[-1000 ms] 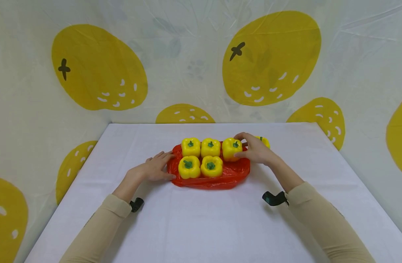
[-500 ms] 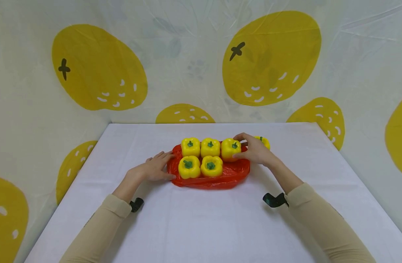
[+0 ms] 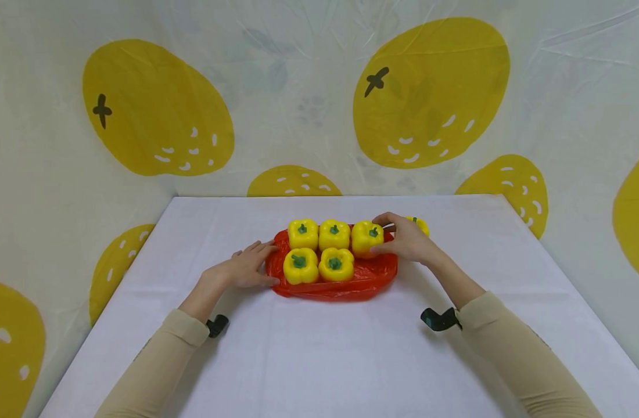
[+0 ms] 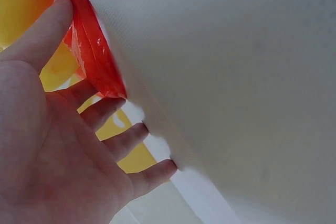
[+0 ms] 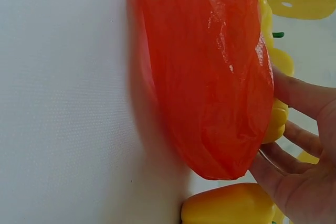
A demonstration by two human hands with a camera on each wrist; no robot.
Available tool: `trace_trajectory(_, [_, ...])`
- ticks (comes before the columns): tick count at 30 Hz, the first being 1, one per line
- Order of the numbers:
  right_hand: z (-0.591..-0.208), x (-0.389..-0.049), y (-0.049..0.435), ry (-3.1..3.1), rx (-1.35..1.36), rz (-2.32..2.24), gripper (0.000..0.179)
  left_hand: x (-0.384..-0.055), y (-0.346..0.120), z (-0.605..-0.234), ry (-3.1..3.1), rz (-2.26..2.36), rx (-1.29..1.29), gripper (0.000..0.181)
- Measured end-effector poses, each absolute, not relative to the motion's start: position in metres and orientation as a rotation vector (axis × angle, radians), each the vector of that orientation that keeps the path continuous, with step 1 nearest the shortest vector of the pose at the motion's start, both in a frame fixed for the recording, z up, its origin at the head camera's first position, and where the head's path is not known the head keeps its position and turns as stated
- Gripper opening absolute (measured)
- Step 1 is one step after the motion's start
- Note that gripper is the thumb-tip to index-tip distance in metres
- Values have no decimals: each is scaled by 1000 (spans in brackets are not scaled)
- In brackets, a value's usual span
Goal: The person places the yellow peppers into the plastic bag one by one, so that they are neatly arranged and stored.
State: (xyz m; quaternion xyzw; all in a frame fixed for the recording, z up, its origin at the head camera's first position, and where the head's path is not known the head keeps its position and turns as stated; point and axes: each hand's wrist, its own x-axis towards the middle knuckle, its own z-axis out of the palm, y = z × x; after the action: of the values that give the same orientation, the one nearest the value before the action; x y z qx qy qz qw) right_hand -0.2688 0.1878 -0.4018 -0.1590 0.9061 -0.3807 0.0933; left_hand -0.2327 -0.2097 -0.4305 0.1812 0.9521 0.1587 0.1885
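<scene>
In the head view a red plastic bag lies spread at mid-table, its edge raised round several yellow bell peppers with green stems. My right hand grips the back-right yellow bell pepper, thumb in front and fingers behind. The right wrist view shows part of that pepper above the bag's side, between thumb and fingers. My left hand rests at the bag's left end with spread fingers. In the left wrist view its thumb touches the bag's rim, and some fingertips meet the tablecloth.
One more yellow bell pepper lies on the white tablecloth behind my right hand, outside the bag. A patterned cloth wall stands behind the table. A dark wrist-camera mount sticks out beneath my right sleeve.
The pepper in my right hand has shifted slightly left, towards the neighbouring pepper in the back row. My left hand and the bag stay where they were.
</scene>
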Motion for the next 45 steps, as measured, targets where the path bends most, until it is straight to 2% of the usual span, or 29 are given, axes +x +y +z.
trace_trajectory(21, [-399, -264, 187, 2731, -465, -1143, 76, -234, -210, -434, 2681, 440, 513, 91])
trace_trajectory(32, [-382, -259, 209, 2801, -412, -1149, 61, -235, -210, -433, 2674, 437, 503, 91])
trace_trajectory(45, [-376, -258, 242, 2851, -378, -1229, 57, -234, -211, -430, 2680, 458, 529, 89])
